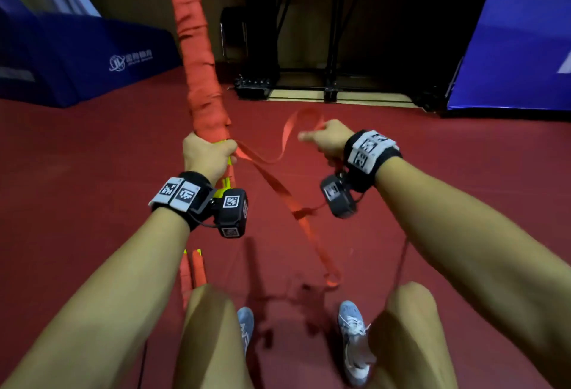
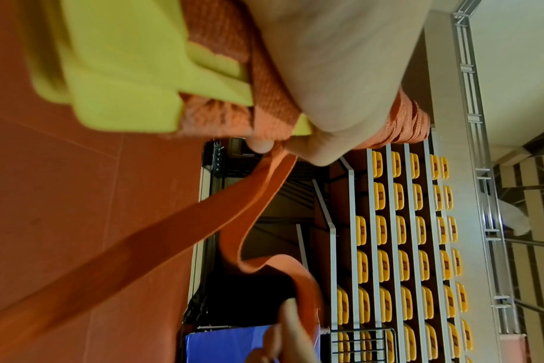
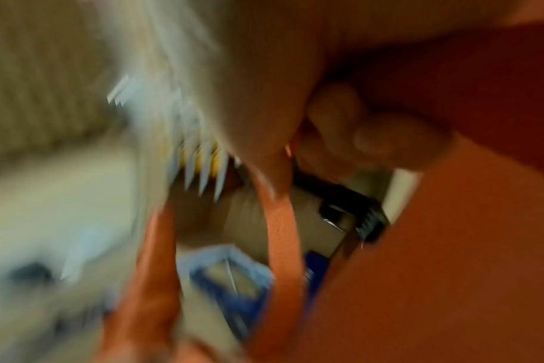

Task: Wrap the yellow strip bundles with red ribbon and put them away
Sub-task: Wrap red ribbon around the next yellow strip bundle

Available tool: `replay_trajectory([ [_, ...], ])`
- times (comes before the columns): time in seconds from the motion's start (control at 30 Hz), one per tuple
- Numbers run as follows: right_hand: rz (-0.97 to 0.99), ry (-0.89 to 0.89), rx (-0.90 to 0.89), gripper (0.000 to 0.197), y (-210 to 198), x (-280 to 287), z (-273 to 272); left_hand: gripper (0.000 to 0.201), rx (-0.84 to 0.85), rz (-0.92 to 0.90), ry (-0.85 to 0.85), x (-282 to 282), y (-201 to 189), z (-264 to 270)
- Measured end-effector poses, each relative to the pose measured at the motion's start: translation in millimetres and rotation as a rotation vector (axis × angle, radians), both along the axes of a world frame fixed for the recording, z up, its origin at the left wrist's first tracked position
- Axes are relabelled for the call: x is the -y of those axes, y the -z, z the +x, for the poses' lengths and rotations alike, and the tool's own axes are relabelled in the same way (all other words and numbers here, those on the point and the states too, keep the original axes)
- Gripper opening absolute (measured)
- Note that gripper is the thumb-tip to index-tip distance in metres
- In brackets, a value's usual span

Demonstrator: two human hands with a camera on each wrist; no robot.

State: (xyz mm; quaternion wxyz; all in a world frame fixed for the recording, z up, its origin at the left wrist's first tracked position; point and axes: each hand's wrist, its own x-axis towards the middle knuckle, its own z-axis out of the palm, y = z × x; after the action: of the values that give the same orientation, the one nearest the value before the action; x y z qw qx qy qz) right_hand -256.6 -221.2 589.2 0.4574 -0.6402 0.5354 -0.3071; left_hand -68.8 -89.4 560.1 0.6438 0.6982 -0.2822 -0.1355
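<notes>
1. Bundle (image 1: 197, 58) stands tilted up and away. The left hand (image 1: 207, 154) grips it, fingers wrapped round it at the lower edge of the red winding.
2. Just beside it, the right hand (image 1: 327, 141) has its fingers curled on a slack loop of ribbon (image 1: 278, 185). The forefinger seems to stick out. The right wrist view is too blurred to show the grip better.
3. Done: from the left hand upward, as far as the head view reaches, overlapping red turns cover the bundle.
4. Left: bare yellow strips (image 2: 118, 73) show below the left hand. The wrist camera hides their lower end, so I cannot tell how much remains. It is probably only the last stretch.
5. A long tail of ribbon runs from the left hand down to the floor (image 1: 92, 157), likely enough to finish the winding.
6. Two other bundles (image 1: 193, 268) lie on the floor by the left knee, red-wrapped with yellow tips. They look finished. No storage place is visible, so putting away seems still ahead.
</notes>
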Motion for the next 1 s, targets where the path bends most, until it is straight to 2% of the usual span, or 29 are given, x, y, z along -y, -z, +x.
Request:
replay_trajectory([
  [0.03,-0.102,-0.009,-0.12,0.025,0.4,2.9,-4.6,0.005,0.001,0.005,0.002,-1.0,-0.5,0.9],
  [0.07,-0.193,0.024,-0.129,0.019,0.6,6.6,-8.0,0.006,0.001,0.008,-0.001,-1.3,-0.9,1.7],
  [0.13,-0.359,0.198,-0.081,0.013,-5.7,7.2,-13.9,0.01,-0.005,0.01,-0.004,-1.3,-3.4,0.1],
  [0.17,-0.409,0.207,-0.099,0.011,-7.5,8.1,-15.0,0.012,-0.008,0.005,-0.003,-1.1,-5.4,-1.5],
  [0.23,-0.334,0.029,-0.195,0.007,-4.9,11.0,-17.9,0.011,-0.007,-0.004,0.0,-1.5,-10.6,-3.8],
  [0.27,-0.291,-0.007,-0.213,0.012,-6.0,13.9,-20.8,0.01,-0.003,-0.01,0.0,-1.8,-12.8,-3.3],
  [0.33,-0.254,0.011,-0.135,0.024,-15.2,16.8,-26.7,0.01,0.006,-0.018,0.002,-3.9,-15.4,0.4],
  [0.4,-0.258,0.124,-0.088,0.033,-26.0,24.0,-28.8,0.008,0.027,-0.004,0.02,-6.6,-17.2,0.0],
  [0.43,-0.248,0.113,-0.13,0.034,-30.6,23.8,-28.3,0.006,0.038,0.007,0.035,-7.3,-18.5,-2.0],
  [0.57,-0.231,-0.002,-0.574,0.042,-32.2,14.0,-30.2,0.006,0.085,0.007,0.088,-6.9,-26.8,-12.7],
  [0.67,-0.235,-0.068,-0.653,0.04,-26.1,9.1,-29.2,0.006,0.131,0.018,0.126,-7.7,-33.8,-19.7],
  [0.73,-0.267,-0.171,-0.522,0.034,-27.7,3.4,-24.9,0.008,0.151,0.019,0.166,-7.8,-36.8,-24.8],
  [0.8,-0.262,-0.299,-0.183,0.033,-34.9,-12.8,-13.4,0.012,0.155,0.015,0.235,-7.3,-40.0,-31.9],
  [0.83,-0.242,-0.357,-0.027,0.04,-37.1,-22.1,-5.2,0.012,0.159,0.017,0.273,-7.1,-41.9,-37.0],
  [0.93,0.004,-0.538,0.252,0.061,-30.0,-42.7,21.9,0.021,0.18,0.005,0.353,-6.7,-46.9,-52.1],
  [0.97,0.107,-0.574,0.292,0.061,-28.9,-48.9,25.5,0.026,0.187,-0.001,0.371,-6.6,-47.2,-54.5],
  [1.0,0.169,-0.585,0.282,0.053,-30.1,-54.9,23.5,0.028,0.197,0.002,0.383,-6.4,-46.5,-54.9],
])
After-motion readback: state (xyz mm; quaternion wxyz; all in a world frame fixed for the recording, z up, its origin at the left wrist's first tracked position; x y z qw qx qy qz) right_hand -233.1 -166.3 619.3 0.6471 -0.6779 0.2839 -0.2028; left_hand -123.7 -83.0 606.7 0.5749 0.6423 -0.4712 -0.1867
